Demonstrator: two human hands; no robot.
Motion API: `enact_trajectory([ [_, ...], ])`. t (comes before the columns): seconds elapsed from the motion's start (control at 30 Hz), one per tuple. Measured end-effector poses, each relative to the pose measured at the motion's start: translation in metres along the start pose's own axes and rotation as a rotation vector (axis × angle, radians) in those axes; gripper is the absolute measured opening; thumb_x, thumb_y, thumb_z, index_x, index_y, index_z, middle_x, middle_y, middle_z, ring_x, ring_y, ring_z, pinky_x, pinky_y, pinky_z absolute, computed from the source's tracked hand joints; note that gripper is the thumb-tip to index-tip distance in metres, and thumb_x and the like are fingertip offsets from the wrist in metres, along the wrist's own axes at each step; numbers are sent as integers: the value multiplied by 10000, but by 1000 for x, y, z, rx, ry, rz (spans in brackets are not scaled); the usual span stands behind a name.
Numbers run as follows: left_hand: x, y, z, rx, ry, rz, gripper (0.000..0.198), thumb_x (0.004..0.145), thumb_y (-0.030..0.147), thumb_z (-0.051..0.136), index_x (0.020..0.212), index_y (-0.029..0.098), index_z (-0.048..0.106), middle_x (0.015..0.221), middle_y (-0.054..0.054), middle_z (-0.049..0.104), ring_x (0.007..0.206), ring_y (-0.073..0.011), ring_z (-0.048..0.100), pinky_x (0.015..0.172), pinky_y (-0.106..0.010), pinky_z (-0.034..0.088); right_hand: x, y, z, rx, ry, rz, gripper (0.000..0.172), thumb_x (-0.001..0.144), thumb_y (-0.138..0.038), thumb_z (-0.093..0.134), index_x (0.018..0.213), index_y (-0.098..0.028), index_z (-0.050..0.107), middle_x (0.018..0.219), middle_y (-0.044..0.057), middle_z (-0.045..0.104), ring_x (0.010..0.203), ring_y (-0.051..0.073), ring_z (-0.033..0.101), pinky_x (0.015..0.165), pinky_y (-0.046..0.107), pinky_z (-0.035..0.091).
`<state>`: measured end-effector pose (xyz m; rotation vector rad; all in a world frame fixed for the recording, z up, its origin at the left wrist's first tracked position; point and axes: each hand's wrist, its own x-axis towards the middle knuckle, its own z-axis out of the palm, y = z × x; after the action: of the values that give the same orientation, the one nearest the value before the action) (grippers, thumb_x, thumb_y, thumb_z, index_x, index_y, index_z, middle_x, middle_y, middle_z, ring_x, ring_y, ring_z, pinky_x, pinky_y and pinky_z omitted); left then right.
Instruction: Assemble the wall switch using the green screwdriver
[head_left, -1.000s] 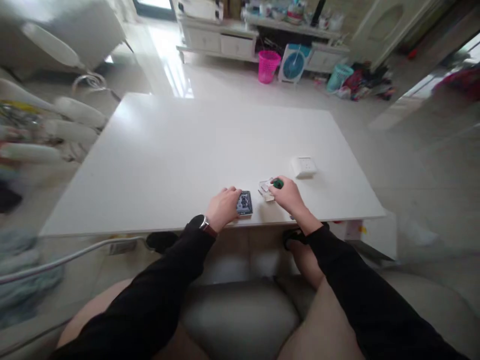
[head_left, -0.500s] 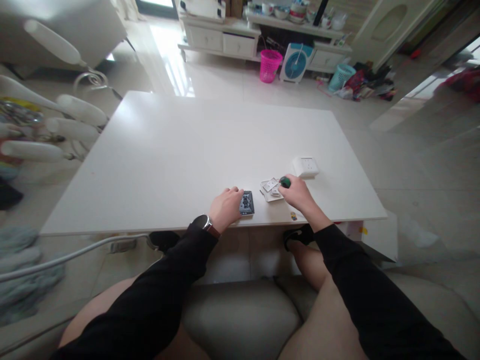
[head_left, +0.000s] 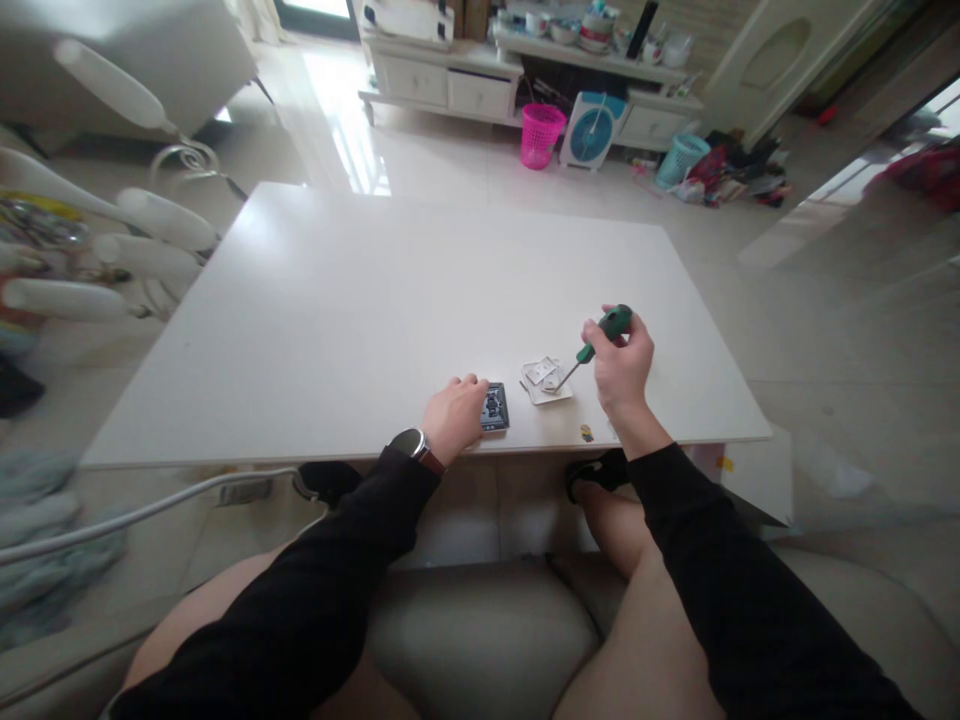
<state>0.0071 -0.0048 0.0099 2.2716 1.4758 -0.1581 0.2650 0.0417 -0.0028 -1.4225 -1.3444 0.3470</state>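
Note:
Near the table's front edge, my left hand [head_left: 454, 414] grips the left side of a dark square frame with fittings inside, which looks like the back of a wall socket plate [head_left: 495, 408]. My right hand [head_left: 627, 362] is closed round the green handle of a screwdriver [head_left: 604, 334]. Its metal shaft slants down and left, and the tip reaches the small white pieces [head_left: 543, 373] lying in a shallow white square cover [head_left: 556, 399]. Whether the tip touches them I cannot tell. Behind the cover, to the right, the white socket box from earlier is hidden by my right hand.
All this lies on a white table [head_left: 390, 300]. A small cartoon sticker [head_left: 586, 433] is at its front edge. Across the floor stand a pink basket [head_left: 541, 136], a blue-and-white fan [head_left: 592, 130] and a white cabinet [head_left: 480, 92]. White curved chair parts [head_left: 150, 255] flank the table's left.
My right hand has risen and moved right, away from the white cover, and tilted the screwdriver so its handle and shaft now show. My left hand keeps its hold on the socket plate.

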Motion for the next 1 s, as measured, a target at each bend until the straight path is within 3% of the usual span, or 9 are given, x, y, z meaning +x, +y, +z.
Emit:
enact_trajectory([
  [0.17, 2, -2, 2, -24, -15, -10, 531, 757, 246, 852, 1226, 219, 604, 1260, -95, 653, 1140, -284, 622, 875, -357, 529, -9, -24, 8, 78, 34, 79, 476, 840, -463, 781, 1230, -218, 662, 1112, 77, 691, 949, 224, 695, 826, 432, 649],
  [0.33, 3, -2, 3, -9, -2, -6, 525, 738, 261, 870, 1190, 210, 607, 1254, -89, 660, 1133, -276, 633, 883, -348, 521, -19, -40, 12, 1, -42, -27, 405, 827, -386, 800, 1178, -217, 688, 1096, 71, 702, 941, 211, 688, 845, 411, 650],
  [0.5, 5, -3, 4, -18, 5, 2, 539, 719, 272, 890, 1175, 206, 609, 1237, -89, 669, 1123, -270, 641, 894, -341, 508, -23, -51, 11, -43, -116, -27, 379, 851, -380, 781, 1183, -222, 685, 1128, 78, 672, 947, 210, 671, 738, 349, 638],
  [0.6, 6, -4, 5, -32, 9, -2, 527, 711, 255, 888, 1157, 194, 615, 1229, -97, 671, 1116, -270, 644, 892, -341, 504, -23, -54, 10, -55, -107, -14, 371, 860, -379, 769, 1188, -230, 678, 1142, 79, 664, 953, 209, 664, 726, 339, 634],
  [0.8, 7, -4, 7, -43, 10, -2, 541, 708, 256, 890, 1169, 188, 614, 1230, -101, 665, 1123, -274, 641, 889, -340, 499, -20, -46, 9, -80, -63, -43, 330, 867, -372, 757, 1149, -226, 667, 1132, 74, 680, 995, 217, 671, 868, 405, 630],
  [1.0, 7, -2, 7, -41, 10, -2, 524, 724, 246, 878, 1172, 187, 613, 1228, -105, 661, 1118, -278, 638, 897, -346, 504, -22, -46, 11, -63, -92, -49, 313, 848, -361, 775, 1102, -210, 672, 1088, 68, 681, 964, 207, 665, 847, 384, 626],
])
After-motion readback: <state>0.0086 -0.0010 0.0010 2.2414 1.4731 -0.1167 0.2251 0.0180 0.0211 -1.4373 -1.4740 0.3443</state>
